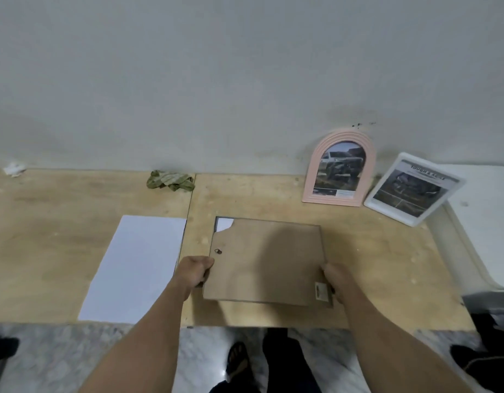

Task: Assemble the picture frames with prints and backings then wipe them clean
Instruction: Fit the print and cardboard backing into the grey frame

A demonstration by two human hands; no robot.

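Lower centre: left hand [195, 270] and right hand [334, 280], fingers curled, grip brown backing board [263, 259] edges on plywood table [372, 251].

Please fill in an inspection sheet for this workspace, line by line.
Surface: light plywood tabletop against a grey wall.
Job's things: brown fibreboard backing lying on a frame, broken far-left corner showing white beneath; white paper sheet lying flat at left; pink arched frame and white rectangular frame, both with prints, leaning on the wall.
Clutter: crumpled green cloth; crumpled white scrap.
Grippers: left hand and right hand grip the backing's side edges.
Cables: nothing seen.
Surroundings: marble floor, feet below.
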